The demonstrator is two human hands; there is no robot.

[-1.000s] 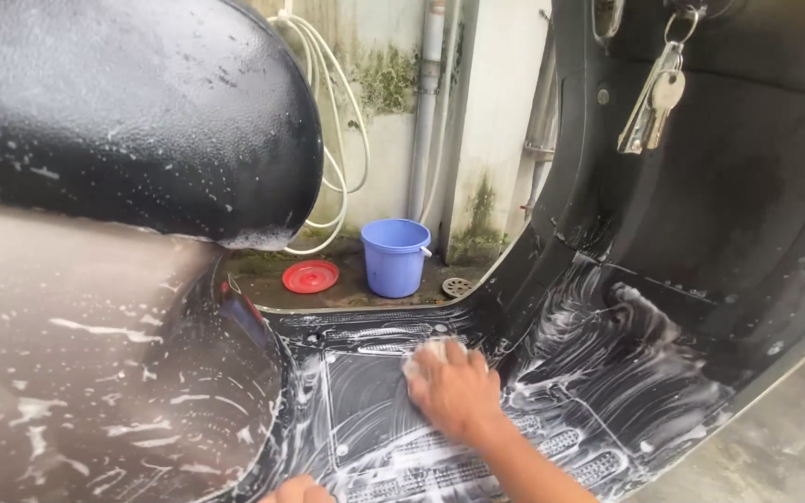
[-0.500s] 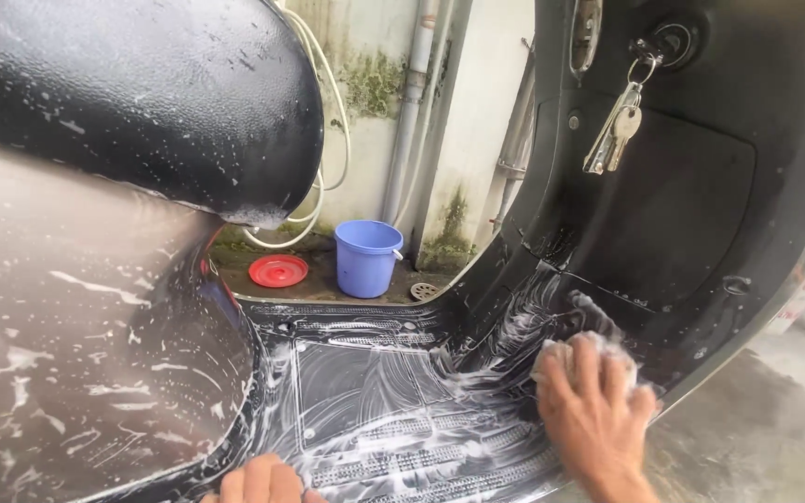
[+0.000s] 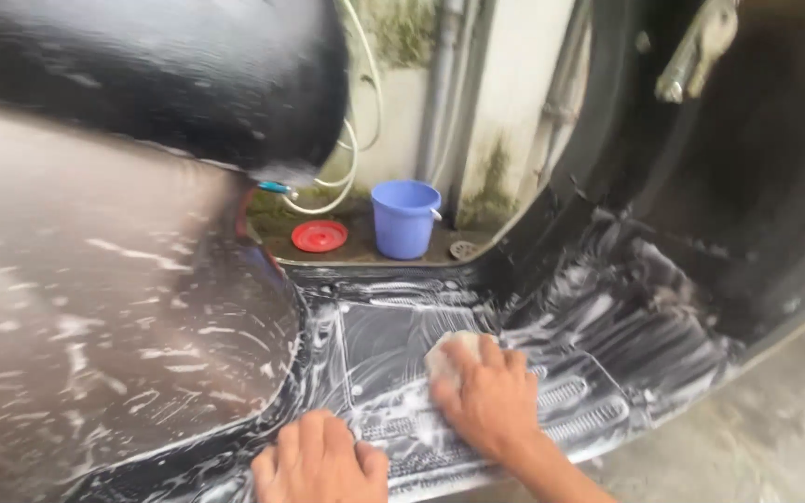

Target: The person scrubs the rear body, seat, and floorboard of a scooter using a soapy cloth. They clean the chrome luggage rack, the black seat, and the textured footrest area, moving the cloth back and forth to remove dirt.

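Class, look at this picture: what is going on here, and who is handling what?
A person is washing a scooter. The right hand presses a pale sponge on the soapy black footboard, which is streaked with suds. The left hand rests flat on the footboard's near edge and holds nothing. The brown side panel on the left is also streaked with foam. Beyond the scooter, a blue bucket and a red lid sit on the ground by a wall, with a coiled hose beside them. Keys hang at upper right.

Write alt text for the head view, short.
A right hand presses a pale sponge onto the soapy black floorboard of a scooter, while the left hand rests flat on the board's near edge. Behind, a blue bucket and a red lid sit by a wall.
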